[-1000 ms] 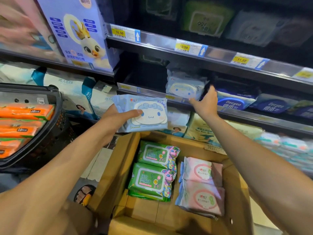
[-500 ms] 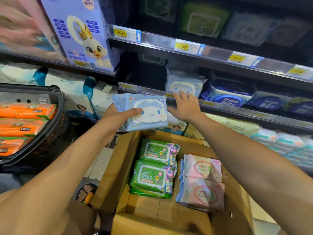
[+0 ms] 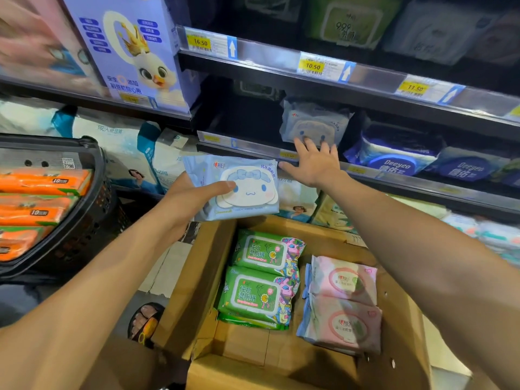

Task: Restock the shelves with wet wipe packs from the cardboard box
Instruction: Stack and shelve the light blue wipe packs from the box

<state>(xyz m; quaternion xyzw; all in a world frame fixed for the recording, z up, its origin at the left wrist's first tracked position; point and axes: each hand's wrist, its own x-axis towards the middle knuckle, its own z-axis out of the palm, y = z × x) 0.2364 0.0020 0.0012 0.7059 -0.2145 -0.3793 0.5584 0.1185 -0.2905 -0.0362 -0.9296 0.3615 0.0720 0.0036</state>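
Wet wipe pack point(image 3: 239, 187), pale blue with a cartoon lid, sits at twelve o'clock of the cardboard box point(image 3: 197, 271), gripped by the left hand point(image 3: 185, 201), thumb across its face. At one o'clock from it the right hand point(image 3: 312, 161) spreads straight fingers, holding nothing, apparently touching the matching shelved pack point(image 3: 315, 122). Better to square that one first, then slide the new pack in flat beside it, label outward.

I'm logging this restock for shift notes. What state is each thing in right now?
cardboard box: open, flaps out.
green packs: stacked flat inside it.
pink packs: flat beside them.
blue pack: held over the box's far edge.
left hand: grips the blue pack, thumb on its front.
shelf pack: upright on the shelf.
right hand: open, fingers spread at the shelf pack's lower edge.
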